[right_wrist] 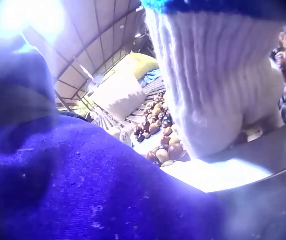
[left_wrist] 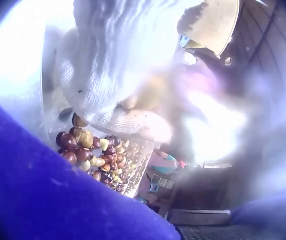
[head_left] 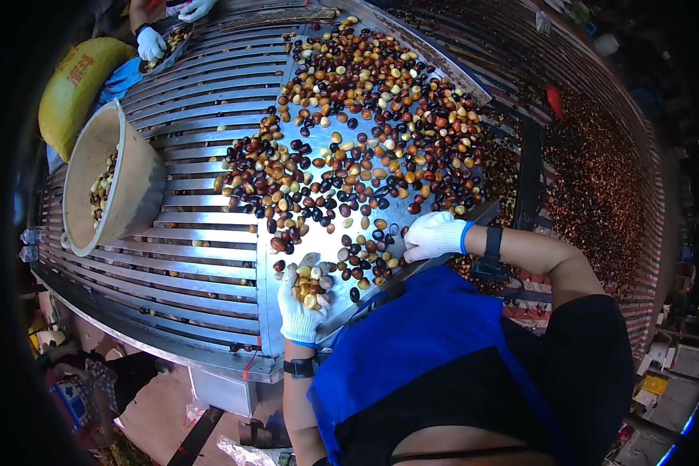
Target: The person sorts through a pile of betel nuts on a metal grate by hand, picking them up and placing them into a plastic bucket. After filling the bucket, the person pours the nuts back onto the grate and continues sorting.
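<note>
Brown, dark and pale nuts (head_left: 365, 167) lie spread over a metal sheet on a slatted table. The gloved left hand (head_left: 303, 304) is turned up at the sheet's near edge, its fingers curled round a handful of mostly pale and yellowish nuts (head_left: 309, 287). To its right, the gloved right hand (head_left: 435, 236) rests by the sheet's raised edge, beside a small cluster of nuts (head_left: 365, 260); whether it holds any is hidden. In the left wrist view the left hand (left_wrist: 118, 75) shows curled fingers above loose nuts (left_wrist: 83, 140). The right hand (right_wrist: 223, 85) hides its fingertips in the right wrist view.
A pale bucket (head_left: 144, 186) with some nuts inside stands tilted at the left on the slats, near a yellow-green sack (head_left: 78, 85). Another person's gloved hand (head_left: 151, 44) is at a bowl at the top. Many small nuts (head_left: 598, 186) cover the right side.
</note>
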`<state>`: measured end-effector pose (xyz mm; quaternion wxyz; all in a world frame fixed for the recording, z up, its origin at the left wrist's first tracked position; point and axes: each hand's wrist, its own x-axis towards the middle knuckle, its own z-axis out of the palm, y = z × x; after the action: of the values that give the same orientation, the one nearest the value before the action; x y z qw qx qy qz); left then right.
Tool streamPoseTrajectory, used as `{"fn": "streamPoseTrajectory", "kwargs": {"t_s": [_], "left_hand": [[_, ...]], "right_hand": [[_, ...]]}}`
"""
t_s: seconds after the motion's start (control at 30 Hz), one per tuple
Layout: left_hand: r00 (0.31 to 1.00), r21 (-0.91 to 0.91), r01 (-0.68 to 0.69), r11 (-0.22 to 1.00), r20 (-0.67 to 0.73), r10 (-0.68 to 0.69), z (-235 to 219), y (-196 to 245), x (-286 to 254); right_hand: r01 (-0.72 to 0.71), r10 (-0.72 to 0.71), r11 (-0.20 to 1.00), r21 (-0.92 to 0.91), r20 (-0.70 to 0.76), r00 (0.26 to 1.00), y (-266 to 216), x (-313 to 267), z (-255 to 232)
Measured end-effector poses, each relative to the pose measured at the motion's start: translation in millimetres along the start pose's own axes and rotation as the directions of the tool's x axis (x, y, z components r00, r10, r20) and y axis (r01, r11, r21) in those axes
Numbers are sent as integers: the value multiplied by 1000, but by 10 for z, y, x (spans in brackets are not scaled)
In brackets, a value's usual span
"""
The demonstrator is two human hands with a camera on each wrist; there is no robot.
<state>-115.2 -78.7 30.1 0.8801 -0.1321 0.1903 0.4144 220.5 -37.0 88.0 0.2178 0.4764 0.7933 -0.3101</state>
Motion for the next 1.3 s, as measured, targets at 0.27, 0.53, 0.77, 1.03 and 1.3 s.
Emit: {"fn": "streamPoseTrajectory", "kwargs": {"t_s": [0.27, 0.53, 0.77, 1.03, 1.3], "left_hand": [[1000, -10, 11, 1000, 26, -11, 37, -19, -10], [1000, 22, -3, 1000, -10, 3, 20, -29, 4], [999, 28, -20, 999, -28, 21, -26, -11, 14], [1000, 16, 6, 1000, 3, -6, 15, -39, 22], [995, -7, 73, 997, 68, -72, 75, -37, 0]], "right_hand": [[-54, 52, 996, 76, 34, 998, -45, -53, -57], [50, -50, 991, 128, 0, 999, -19, -22, 38], [25, -28, 986, 166, 18, 999, -99, -18, -24], [476, -494, 868, -140, -337, 802, -391, 504, 292], [262, -317, 939, -222, -268, 910, -439, 786, 448]]}}
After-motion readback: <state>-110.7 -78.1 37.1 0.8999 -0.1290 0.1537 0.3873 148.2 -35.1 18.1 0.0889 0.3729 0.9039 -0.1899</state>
